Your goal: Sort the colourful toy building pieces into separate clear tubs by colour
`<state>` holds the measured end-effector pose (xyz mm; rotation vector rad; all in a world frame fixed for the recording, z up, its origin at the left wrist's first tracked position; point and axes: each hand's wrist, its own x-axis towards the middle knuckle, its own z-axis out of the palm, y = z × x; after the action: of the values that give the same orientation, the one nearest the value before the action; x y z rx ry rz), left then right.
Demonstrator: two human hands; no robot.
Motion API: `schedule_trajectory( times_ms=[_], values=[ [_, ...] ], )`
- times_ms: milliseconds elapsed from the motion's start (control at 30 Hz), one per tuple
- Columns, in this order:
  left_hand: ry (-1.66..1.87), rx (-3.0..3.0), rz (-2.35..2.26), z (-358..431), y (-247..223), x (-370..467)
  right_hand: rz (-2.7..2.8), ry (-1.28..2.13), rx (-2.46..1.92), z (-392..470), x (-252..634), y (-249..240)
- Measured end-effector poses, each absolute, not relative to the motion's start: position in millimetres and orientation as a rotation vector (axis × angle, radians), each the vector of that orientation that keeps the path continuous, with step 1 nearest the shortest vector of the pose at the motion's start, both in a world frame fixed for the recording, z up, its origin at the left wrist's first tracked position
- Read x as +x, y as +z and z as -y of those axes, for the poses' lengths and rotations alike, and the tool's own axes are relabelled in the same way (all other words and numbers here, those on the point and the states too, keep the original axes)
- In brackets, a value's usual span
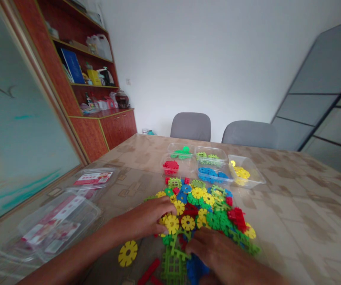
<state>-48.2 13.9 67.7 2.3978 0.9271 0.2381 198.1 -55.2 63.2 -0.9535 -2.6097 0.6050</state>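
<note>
A pile of plastic pieces in yellow, green, blue and red lies on the patterned table (280, 221). My left hand (160, 215) reaches into its left side, fingers curled at a yellow notched disc (171, 224). Over the near part of the pile is my right hand (204, 247), its fingers bent down beside a light green piece (178, 251) and blue pieces (195, 269); its fingertips are hidden. One yellow disc (128, 253) lies apart, left of the pile, near a red strip (149, 271).
Behind the pile stand clear boxes of sorted pieces: red (170, 167), blue (213, 174), yellow (241, 173) and green (183, 152). Clear lids (60, 221) with printed labels lie at the left. Two grey chairs (190, 126) stand beyond the table.
</note>
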Motion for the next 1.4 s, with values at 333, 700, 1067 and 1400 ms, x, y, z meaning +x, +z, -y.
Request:
schedule_trajectory(
  times_ms=[333,700,1067,1400],
  values=[
    [0.264,2.389,-0.908,-14.5,66.7,-48.3,2.738,0.452,-0.999,48.0,190.0,54.8],
    [0.260,2.402,-0.918,-14.7,64.5,-49.2,2.556,0.710,-1.001,51.0,202.7,65.2],
    [0.236,2.407,-0.929,-17.0,61.4,-50.2,2.502,0.678,-1.245,16.9,254.0,96.9],
    [0.229,2.387,-0.971,-13.7,66.0,-48.6,2.523,0.875,-1.230,42.3,225.4,95.0]
  ],
)
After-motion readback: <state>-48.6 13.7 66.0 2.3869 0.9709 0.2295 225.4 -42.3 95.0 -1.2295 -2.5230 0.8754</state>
